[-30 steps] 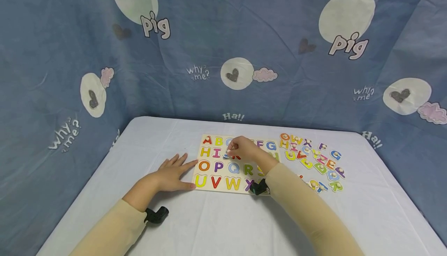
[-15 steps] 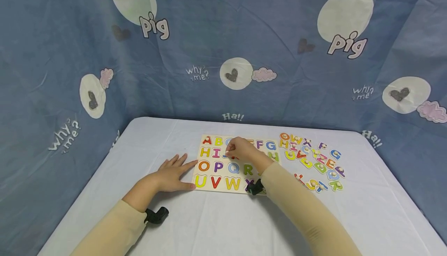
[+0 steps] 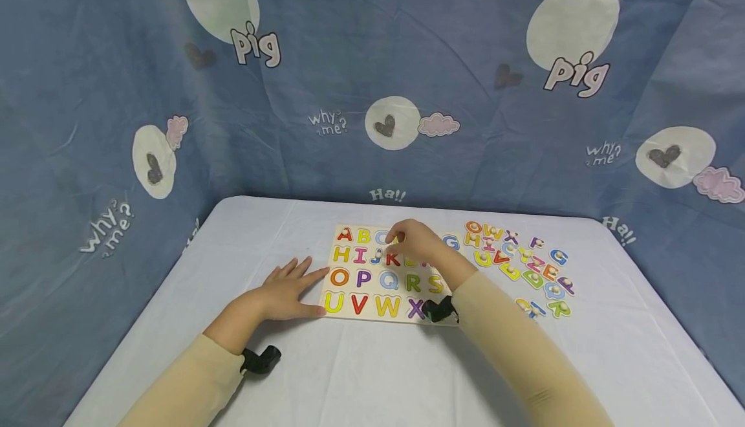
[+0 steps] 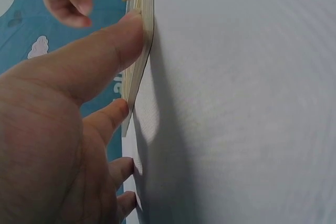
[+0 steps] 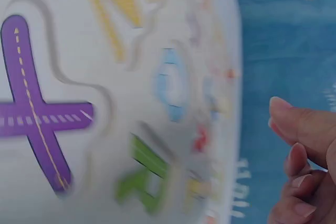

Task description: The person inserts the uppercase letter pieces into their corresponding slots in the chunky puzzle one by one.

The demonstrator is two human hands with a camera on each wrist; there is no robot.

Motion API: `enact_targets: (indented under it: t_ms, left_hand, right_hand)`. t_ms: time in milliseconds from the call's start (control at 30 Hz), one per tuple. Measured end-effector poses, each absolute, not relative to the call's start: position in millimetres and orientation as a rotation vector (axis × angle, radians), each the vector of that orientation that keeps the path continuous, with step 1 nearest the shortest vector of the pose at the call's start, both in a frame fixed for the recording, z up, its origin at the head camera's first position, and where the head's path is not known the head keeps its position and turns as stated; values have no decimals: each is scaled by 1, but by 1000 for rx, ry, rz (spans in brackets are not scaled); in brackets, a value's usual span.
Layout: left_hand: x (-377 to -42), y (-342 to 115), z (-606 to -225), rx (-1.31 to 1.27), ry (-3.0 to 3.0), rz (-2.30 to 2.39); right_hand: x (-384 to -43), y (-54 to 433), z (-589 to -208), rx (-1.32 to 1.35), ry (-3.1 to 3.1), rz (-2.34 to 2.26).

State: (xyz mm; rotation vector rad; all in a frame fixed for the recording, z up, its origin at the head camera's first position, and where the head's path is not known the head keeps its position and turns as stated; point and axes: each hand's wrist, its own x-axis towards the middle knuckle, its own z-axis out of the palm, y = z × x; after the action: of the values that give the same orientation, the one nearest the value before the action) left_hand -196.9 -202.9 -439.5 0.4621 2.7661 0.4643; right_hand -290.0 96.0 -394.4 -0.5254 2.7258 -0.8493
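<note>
A wooden alphabet puzzle board (image 3: 375,291) lies flat on the white table. My left hand (image 3: 285,292) rests at its left side with fingers spread; its thumb (image 4: 128,38) touches the board edge in the left wrist view. Above the upper rows hovers my right hand (image 3: 416,244), its fingers loosely bent and nothing between thumb and index finger, as the right wrist view also shows. Just left of it, a blue J piece (image 3: 376,257) with a knob sits at its place in the second row. A red A piece (image 3: 345,234) sits in the top left corner. The right hand hides several letters.
Several loose knobbed letters lie right of the board, among them a blue G (image 3: 559,257), a green K (image 3: 559,309) and an orange O (image 3: 474,227). A blue printed curtain (image 3: 326,168) hangs behind the table (image 3: 279,233).
My right hand lowers the J piece onto the board, lets go of it, then lifts away to the right. The left hand stays at the board's edge.
</note>
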Motion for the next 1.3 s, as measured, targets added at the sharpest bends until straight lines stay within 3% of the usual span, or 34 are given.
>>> enact_targets:
  t_ms: [300, 767, 1300]
  left_hand:
    - [-193, -199, -428, 434, 2736, 426]
    - [-196, -200, -431, 443, 2744, 414]
    - [-194, -199, -428, 416, 2742, 410]
  right_hand:
    - [-257, 150, -366, -610, 2731, -909]
    - [-210, 238, -372, -574, 2768, -959]
    - [-211, 290, -406, -455, 2733, -836]
